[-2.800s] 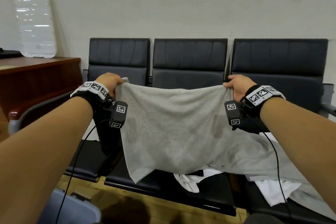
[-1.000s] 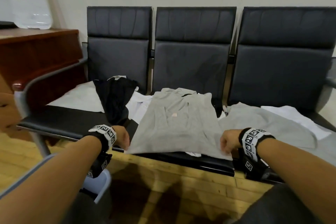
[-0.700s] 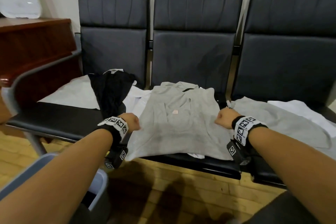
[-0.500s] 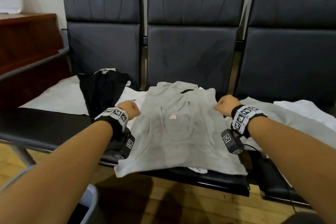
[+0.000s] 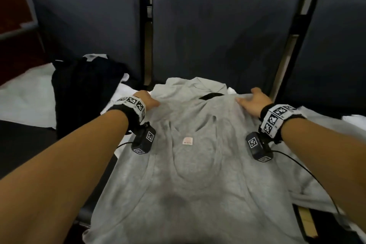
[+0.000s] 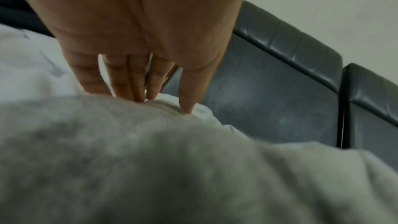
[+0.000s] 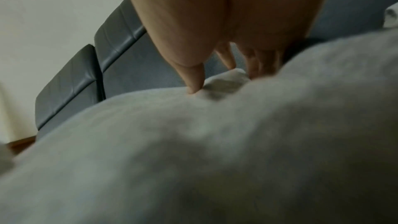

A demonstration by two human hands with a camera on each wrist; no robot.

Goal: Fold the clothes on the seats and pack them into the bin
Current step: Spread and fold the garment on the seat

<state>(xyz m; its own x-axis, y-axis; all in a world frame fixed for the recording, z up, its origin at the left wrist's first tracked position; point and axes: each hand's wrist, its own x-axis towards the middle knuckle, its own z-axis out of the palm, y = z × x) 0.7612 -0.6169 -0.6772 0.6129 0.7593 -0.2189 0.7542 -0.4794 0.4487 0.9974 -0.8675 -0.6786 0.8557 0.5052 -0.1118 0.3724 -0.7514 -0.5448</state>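
Note:
A grey shirt (image 5: 198,174) lies flat on the middle seat, collar away from me, with a small pink label (image 5: 187,140) below the neck. My left hand (image 5: 147,101) is at its left shoulder and my right hand (image 5: 250,103) at its right shoulder. In the left wrist view the left hand (image 6: 163,105) has its thumb on top of the grey shirt (image 6: 150,168) and its fingers behind the edge, with a ridge of cloth pinched between them. In the right wrist view the right hand (image 7: 221,83) pinches the grey shirt (image 7: 215,151) the same way. The bin is out of view.
A black garment (image 5: 83,93) lies on white clothes (image 5: 23,97) on the left seat. More grey cloth (image 5: 326,134) covers the right seat. The dark seat backs (image 5: 217,35) rise just behind the shirt. A wooden counter (image 5: 11,6) stands at far left.
The shirt was held up spread, then laid flat on the seat. Both hands have since run from its hem along the sides up to the shoulders, and my head has come closer.

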